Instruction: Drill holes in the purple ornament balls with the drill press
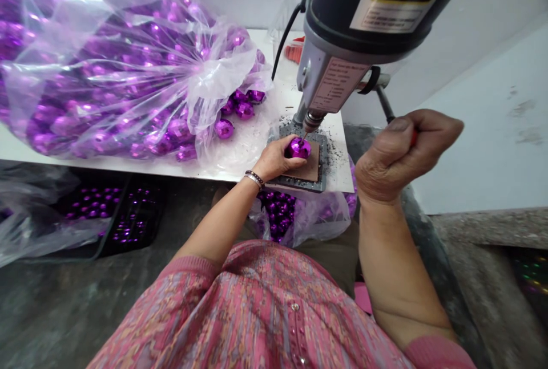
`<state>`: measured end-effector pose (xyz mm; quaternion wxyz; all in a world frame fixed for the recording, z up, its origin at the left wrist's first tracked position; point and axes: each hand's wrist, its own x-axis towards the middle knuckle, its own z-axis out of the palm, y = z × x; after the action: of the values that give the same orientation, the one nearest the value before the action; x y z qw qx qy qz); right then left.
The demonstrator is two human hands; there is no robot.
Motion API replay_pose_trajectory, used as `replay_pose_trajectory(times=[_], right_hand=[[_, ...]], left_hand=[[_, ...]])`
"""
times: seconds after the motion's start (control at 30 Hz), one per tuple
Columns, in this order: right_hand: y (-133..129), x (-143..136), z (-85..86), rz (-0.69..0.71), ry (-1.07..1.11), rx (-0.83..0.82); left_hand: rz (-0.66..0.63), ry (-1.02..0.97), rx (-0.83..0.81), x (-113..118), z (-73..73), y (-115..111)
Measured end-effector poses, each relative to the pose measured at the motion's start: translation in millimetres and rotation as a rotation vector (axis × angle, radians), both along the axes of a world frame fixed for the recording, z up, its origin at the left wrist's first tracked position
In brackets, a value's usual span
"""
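Observation:
My left hand (274,159) grips a shiny purple faceted ball (299,149) on the brown board (309,170) over the drill press base (324,161). The drill bit (305,134) points down at the top of the ball; whether it has entered the ball I cannot tell. Above it is the chuck (314,121) of the drill press (338,67). My right hand (406,152) is closed around the end of the feed lever (384,104), raised at the right of the machine. A bit of red shows between its fingers.
A big clear plastic bag (128,72) full of purple balls lies on the white table (231,166), with several loose balls (245,110) at its mouth. Dark shavings surround the base. Below are a black crate (132,226) and an open bag of purple balls (278,215).

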<state>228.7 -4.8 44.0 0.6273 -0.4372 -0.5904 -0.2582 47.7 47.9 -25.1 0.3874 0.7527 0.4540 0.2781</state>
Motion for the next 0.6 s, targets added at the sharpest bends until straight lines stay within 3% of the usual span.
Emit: replay_pose_trajectory(times=[0.13,0.4,0.5,0.6], right_hand=[[0.5,-1.5,-1.2,-0.02,-0.008,0.026],[5.4,2.5,-23.9,-0.008,-0.014,0.02],[-0.1,0.6,-4.9,-0.003,-0.003,-0.003],[-2.8,-5.1,39.7,0.001,0.078,-0.107]], left_hand=[[-0.002,0.009,0.0,0.3,0.7,-0.6],[0.011,0.006,0.004,0.3,-3.4,-0.1],[0.005,0.007,0.007,0.0,-2.2,-0.7],[0.007,0.011,0.005,0.1,-0.2,-1.5]])
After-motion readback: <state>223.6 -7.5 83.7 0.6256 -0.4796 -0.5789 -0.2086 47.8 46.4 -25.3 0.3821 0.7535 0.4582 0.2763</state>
